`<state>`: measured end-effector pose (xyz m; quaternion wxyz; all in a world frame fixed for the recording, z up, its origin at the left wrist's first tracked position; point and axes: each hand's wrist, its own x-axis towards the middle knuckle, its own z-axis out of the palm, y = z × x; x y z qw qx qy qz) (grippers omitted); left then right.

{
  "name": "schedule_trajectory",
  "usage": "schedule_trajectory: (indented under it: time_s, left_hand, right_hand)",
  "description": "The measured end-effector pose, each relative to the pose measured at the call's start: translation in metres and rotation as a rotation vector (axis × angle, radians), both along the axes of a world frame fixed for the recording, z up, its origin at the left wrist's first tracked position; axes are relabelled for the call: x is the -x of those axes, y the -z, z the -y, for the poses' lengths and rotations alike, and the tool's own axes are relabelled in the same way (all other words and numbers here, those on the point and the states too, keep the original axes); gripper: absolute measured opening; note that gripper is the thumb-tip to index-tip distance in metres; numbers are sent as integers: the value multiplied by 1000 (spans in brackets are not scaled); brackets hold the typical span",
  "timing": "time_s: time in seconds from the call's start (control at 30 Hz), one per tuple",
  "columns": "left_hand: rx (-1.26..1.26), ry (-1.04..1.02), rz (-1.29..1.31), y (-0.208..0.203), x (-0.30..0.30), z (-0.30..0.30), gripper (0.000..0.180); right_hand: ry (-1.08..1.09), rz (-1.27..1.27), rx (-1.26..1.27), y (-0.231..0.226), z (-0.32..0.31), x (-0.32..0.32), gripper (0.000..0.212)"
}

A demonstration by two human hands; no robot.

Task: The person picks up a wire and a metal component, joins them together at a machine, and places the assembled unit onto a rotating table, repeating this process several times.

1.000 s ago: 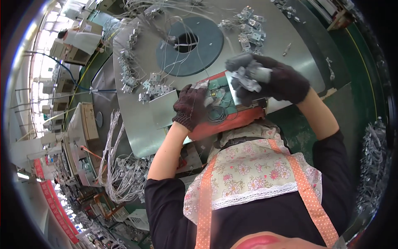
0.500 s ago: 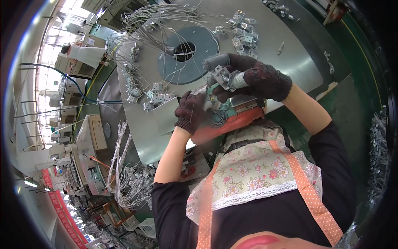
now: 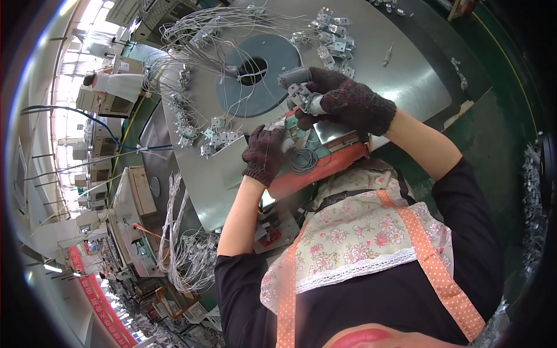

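Observation:
Both my hands wear dark knitted gloves, and grey wrapping appears to cover some of the fingertips. My right hand (image 3: pixel 357 104) is closed around a small silver metal block (image 3: pixel 299 95) with a bracket-like shape, held above the near edge of the work. My left hand (image 3: pixel 264 152) is beside it to the left, fingers bent together near a small greenish part; what they hold is hidden. Just below the hands lies a coil of thin grey wire (image 3: pixel 304 162), with a red-orange surface (image 3: pixel 325 176) on the side nearest me.
A grey round disc (image 3: pixel 258 101) with a central hole sits on the metal table (image 3: pixel 400 81). Around it are wired metal blocks (image 3: pixel 181 116), a pile of blocks (image 3: pixel 333 43), and a few blocks (image 3: pixel 220 138) at left. Bundled wires (image 3: pixel 174 232) hang off the left edge.
My right hand, with the metal block, has shifted slightly left and toward my left hand. The whole view has moved a little; my left hand stays nearly in place.

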<state>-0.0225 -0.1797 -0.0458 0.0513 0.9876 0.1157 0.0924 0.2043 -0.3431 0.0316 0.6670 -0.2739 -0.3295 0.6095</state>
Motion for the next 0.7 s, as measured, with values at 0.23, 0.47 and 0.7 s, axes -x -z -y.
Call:
schedule_trajectory:
  time_s: [0.23, 0.47, 0.7]
  left_hand:
    - [59, 45, 16, -3, 0, 2, 44]
    - [85, -2, -17, -10, -2, 8, 44]
    - [154, -22, -244, -45, -13, -1, 47]
  right_hand:
    - [59, 94, 86, -10, -2, 9, 52]
    - [-39, -17, -14, 12, -5, 2, 60]
    - [-160, 207, 44, -14, 11, -12, 72]
